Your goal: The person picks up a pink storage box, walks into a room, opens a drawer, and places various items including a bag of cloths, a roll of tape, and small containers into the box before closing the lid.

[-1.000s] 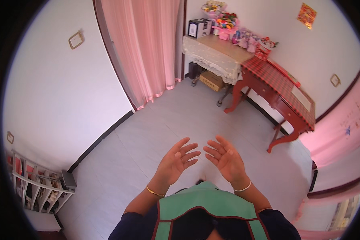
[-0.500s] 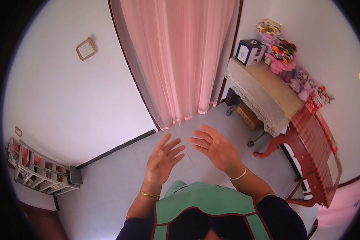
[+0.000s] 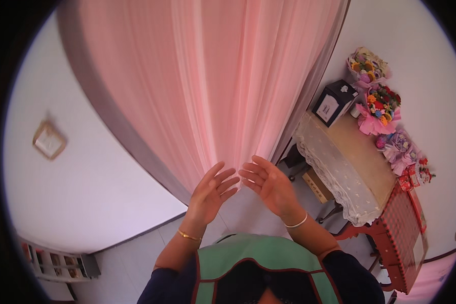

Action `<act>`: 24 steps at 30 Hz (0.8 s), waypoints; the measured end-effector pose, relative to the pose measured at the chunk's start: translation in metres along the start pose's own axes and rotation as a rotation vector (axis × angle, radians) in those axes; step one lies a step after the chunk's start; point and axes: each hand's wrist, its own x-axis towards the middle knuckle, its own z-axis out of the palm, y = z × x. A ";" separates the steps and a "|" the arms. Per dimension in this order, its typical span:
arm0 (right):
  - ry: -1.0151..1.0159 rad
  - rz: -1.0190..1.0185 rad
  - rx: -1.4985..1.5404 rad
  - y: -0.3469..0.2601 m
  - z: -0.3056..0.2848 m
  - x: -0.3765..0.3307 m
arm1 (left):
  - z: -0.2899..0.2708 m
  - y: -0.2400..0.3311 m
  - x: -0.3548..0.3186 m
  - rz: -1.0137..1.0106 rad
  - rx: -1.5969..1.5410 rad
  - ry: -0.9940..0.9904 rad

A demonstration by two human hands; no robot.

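Note:
Both of my hands are raised in front of my green apron (image 3: 258,253), palms turned up and inward. My left hand (image 3: 210,195), with a gold bracelet at the wrist, has its fingers spread and holds nothing. Close beside it, my right hand (image 3: 273,187) wears a white bangle; its fingers are stretched out and it is empty too. The fingertips of the two hands point at each other with a small gap between. Behind them hangs a long pink curtain (image 3: 213,91), apart from the hands as far as I can tell.
A lace-covered table (image 3: 349,157) stands at the right, bearing a dark box (image 3: 334,103) and flower bouquets (image 3: 380,109). A red wooden table (image 3: 395,238) with a checked cloth adjoins it. A cardboard box (image 3: 316,186) sits underneath. A low shelf (image 3: 61,263) is at lower left.
The curtain fills more of the view and appears nearer, while the tables and shelf sit lower in the picture. My hands keep nearly the same open pose, slightly closer together.

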 end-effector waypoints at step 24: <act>0.147 -0.250 0.036 -0.048 -0.263 0.624 | -0.262 0.201 0.553 0.639 0.055 0.368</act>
